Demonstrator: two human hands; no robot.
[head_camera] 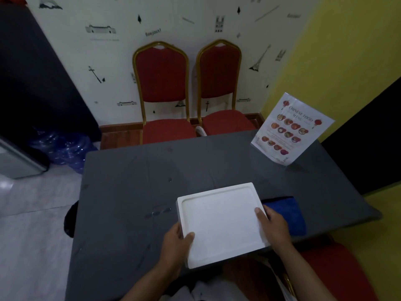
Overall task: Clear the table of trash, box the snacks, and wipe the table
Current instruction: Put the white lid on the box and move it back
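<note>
A closed white foam box is held over the near edge of the dark grey table. My left hand grips its near left corner, thumb on the lid. My right hand grips its right side, thumb on top. A blue cloth lies on the table just right of the box, partly hidden behind my right hand. A few wet spots glisten on the table left of the box.
A standing menu card is at the table's far right corner. Two red chairs with gold frames stand against the wall beyond the table. Blue water bottles sit on the floor at left. A red seat is by my right arm.
</note>
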